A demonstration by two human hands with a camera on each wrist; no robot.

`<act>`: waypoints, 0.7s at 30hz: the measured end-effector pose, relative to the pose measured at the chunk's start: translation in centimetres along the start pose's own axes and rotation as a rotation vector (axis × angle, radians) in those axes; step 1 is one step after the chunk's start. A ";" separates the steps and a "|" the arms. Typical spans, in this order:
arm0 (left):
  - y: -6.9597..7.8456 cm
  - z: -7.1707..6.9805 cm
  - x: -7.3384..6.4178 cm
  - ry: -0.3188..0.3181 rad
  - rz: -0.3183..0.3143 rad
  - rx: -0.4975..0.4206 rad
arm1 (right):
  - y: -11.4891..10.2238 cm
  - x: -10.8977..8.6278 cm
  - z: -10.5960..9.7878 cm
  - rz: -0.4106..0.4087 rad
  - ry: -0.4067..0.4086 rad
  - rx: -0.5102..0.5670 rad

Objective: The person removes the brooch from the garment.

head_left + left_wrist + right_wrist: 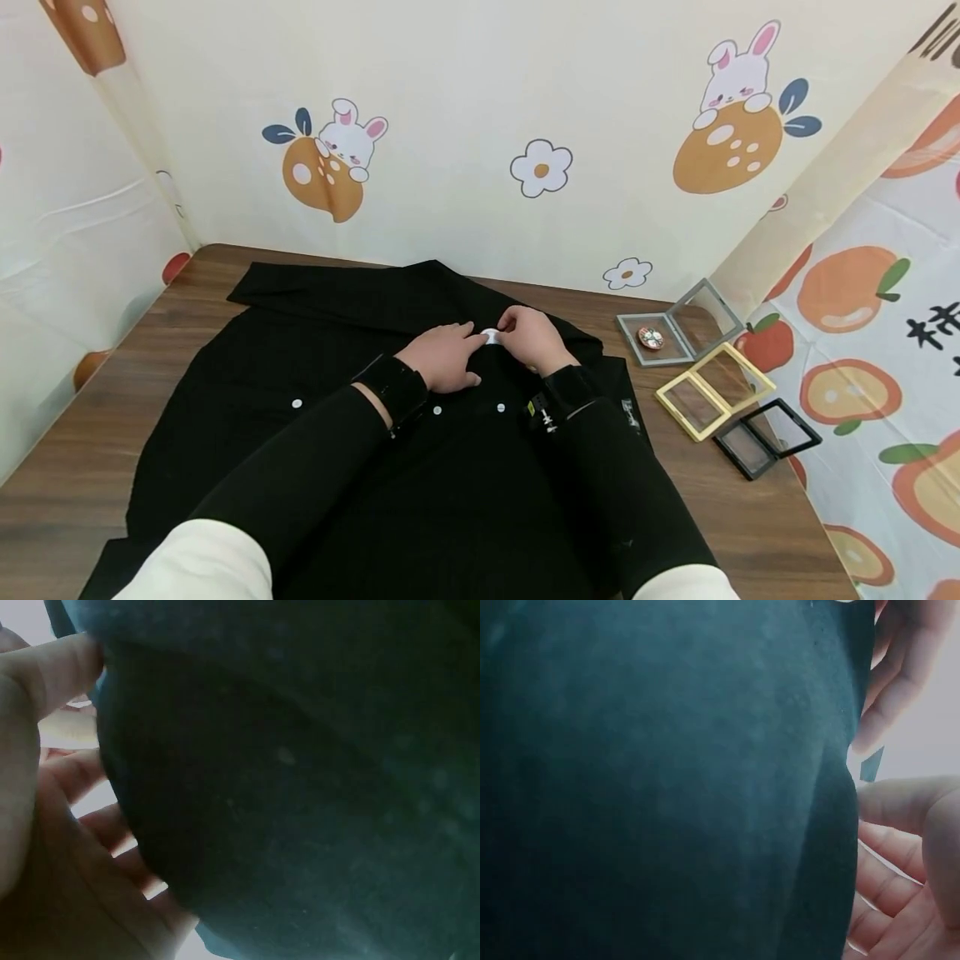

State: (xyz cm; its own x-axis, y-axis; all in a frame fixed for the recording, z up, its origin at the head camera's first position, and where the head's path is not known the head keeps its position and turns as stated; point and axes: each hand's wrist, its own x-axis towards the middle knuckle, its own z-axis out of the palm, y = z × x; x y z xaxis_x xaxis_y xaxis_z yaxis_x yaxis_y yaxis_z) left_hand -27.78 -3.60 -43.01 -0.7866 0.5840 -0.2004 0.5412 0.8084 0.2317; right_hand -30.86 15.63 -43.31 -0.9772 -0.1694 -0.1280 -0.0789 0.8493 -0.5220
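Note:
A black button-up shirt (315,358) lies spread over the table, with white buttons (437,410) on its front. At its collar, a small white patch (491,336) shows between my two hands. My left hand (442,354) rests on the cloth, its index fingertip at the patch and its thumb spread apart below. From the other side my right hand (536,337) pinches the shirt at the patch's right end with curled fingers. Dark cloth (285,787) fills most of the left wrist view and hides several fingertips. Cloth also covers much of the right wrist view (667,787).
To the right on the wooden table (780,533) stand three opened small cases: a grey one (652,362) with a round patterned piece (650,337) in it, a yellow one (712,400) and a black one (750,467). A printed curtain (450,208) hangs behind the table.

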 end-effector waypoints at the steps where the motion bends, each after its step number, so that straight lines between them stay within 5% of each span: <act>1: 0.0 0.0 0.0 0.002 -0.003 0.003 | 0.0 0.0 0.1 -0.006 -0.005 -0.005; 13: -0.3 -0.4 0.0 -0.060 -0.025 0.043 | -0.2 -1.0 0.0 -0.087 -0.052 -0.087; 21: -0.9 0.0 0.4 -0.112 -0.065 -0.061 | 0.5 -2.3 0.5 -0.145 -0.069 -0.104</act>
State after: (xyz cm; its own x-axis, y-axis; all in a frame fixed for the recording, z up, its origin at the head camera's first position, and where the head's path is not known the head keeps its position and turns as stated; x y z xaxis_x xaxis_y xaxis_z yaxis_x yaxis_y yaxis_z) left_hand -28.61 -4.14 -43.27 -0.7794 0.5383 -0.3206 0.4687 0.8405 0.2719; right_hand -28.56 16.17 -43.72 -0.9385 -0.3248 -0.1172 -0.2415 0.8601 -0.4493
